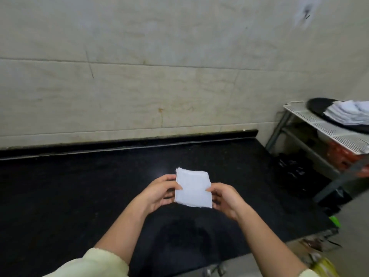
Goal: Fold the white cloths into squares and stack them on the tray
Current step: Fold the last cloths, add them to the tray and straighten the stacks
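Note:
A white cloth [193, 189] folded into a small square is held above the black counter [79, 186], near its middle. My left hand [159, 193] grips its left edge, thumb on top and fingers underneath. Along the right edge my right hand [224, 198] pinches it the same way. Far right, a dark round tray [319, 108] sits on a white rack and carries a stack of folded white cloths [348, 112].
The white slotted rack [327, 128] stands on grey metal legs to the right of the counter. Below it are dark items and a red crate [343, 154]. A tiled wall runs behind the counter. Something green [335, 220] lies at the counter's right end.

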### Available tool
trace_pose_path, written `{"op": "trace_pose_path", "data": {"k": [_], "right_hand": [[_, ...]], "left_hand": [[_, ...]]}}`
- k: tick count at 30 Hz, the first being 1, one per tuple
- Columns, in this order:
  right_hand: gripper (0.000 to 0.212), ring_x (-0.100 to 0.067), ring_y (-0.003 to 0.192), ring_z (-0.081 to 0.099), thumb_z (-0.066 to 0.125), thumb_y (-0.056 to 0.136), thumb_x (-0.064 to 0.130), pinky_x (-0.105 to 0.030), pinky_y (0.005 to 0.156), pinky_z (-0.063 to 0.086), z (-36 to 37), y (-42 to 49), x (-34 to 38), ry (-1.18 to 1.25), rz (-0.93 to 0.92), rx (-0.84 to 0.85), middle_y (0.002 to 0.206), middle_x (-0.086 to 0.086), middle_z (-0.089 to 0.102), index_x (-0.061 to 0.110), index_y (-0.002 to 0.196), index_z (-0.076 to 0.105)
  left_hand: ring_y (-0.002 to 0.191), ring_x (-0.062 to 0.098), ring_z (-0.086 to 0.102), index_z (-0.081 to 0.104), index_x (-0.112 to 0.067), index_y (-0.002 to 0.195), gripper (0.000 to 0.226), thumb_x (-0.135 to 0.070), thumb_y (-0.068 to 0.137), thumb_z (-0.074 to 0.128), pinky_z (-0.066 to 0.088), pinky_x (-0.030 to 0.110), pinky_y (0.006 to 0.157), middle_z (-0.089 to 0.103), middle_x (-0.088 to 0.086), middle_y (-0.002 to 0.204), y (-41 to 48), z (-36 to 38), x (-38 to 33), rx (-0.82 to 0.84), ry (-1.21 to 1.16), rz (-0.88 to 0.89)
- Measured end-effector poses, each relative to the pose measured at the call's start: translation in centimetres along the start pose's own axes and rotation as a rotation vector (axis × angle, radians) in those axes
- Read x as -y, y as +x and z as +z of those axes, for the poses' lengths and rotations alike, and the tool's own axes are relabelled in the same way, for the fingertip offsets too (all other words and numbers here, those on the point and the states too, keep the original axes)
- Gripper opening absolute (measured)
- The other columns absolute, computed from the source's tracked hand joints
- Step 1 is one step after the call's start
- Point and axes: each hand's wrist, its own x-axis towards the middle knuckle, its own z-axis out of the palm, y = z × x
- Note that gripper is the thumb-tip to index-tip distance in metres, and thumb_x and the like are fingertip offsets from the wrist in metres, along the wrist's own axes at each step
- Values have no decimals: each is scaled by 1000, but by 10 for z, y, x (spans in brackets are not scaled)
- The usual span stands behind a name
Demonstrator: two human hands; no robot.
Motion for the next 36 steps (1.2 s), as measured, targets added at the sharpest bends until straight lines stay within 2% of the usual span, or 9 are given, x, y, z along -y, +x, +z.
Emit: {"op": "trace_pose_path", "data": {"k": [7, 9, 13, 19, 22, 25, 28, 31, 36], "right_hand": [[14, -15, 64, 62, 61, 78, 8, -23, 51, 48, -133, -31, 45, 87, -52, -66, 80, -4, 68, 8, 91, 66], [9, -14, 62, 64, 60, 79, 9, -23, 50, 48, -166, -34, 58, 147, -73, -91, 81, -4, 69, 9, 88, 65], [9, -19, 75, 62, 60, 80, 10, -26, 58, 47, -230, -33, 88, 228, -140, -143, 88, -7, 66, 9, 89, 63], [4, -19, 75, 61, 60, 80, 10, -28, 61, 48, -321, -22, 153, 210, -251, -183, 86, -5, 64, 12, 82, 62], [5, -19, 71, 57, 59, 81, 10, -27, 60, 46, -373, -7, 194, 202, -289, -195, 82, -4, 60, 13, 77, 61], [6, -18, 68, 55, 59, 80, 9, -26, 57, 45, -405, 5, 223, 192, -292, -198, 78, -3, 59, 12, 76, 62], [6, -16, 67, 57, 59, 82, 7, -22, 49, 47, -451, 21, 259, 199, -310, -208, 74, -1, 60, 12, 81, 63], [6, -15, 65, 58, 60, 83, 7, -20, 46, 47, -491, 35, 292, 179, -328, -229, 74, -3, 61, 10, 85, 64], [10, -19, 71, 62, 60, 83, 6, -26, 54, 53, -553, 65, 337, 156, -355, -239, 80, -6, 63, 10, 92, 63]], "left_hand": [[98, 22, 65, 63, -16, 119, 42, 0, 81, 64, 56, 30, 75, 69, 12, 114, 37, 136, -17, 177, 27, 11], [95, 21, 65, 64, -16, 119, 41, 0, 81, 64, 55, 27, 69, 69, 10, 110, 48, 174, -28, 227, 62, 27], [86, 16, 65, 64, -17, 116, 40, -1, 79, 64, 54, 24, 63, 70, 5, 102, 71, 248, -59, 312, 138, 73], [81, 12, 62, 66, -20, 110, 34, -1, 82, 61, 51, 22, 67, 68, -1, 94, 121, 348, -102, 425, 226, 144], [74, 8, 62, 65, -23, 103, 29, -2, 84, 60, 51, 18, 62, 70, -6, 84, 154, 403, -124, 469, 249, 167], [68, 6, 59, 65, -22, 102, 27, -3, 83, 63, 51, 15, 54, 69, -7, 79, 177, 439, -142, 473, 253, 182], [71, 9, 56, 62, -21, 111, 34, -4, 82, 66, 52, 15, 55, 66, -3, 89, 209, 488, -165, 476, 243, 189], [68, 9, 57, 61, -21, 111, 36, -3, 81, 68, 53, 17, 54, 66, -3, 88, 235, 532, -184, 444, 230, 183], [59, 7, 57, 64, -21, 97, 26, -1, 81, 67, 53, 19, 51, 66, -4, 74, 275, 595, -199, 400, 234, 181]]}}
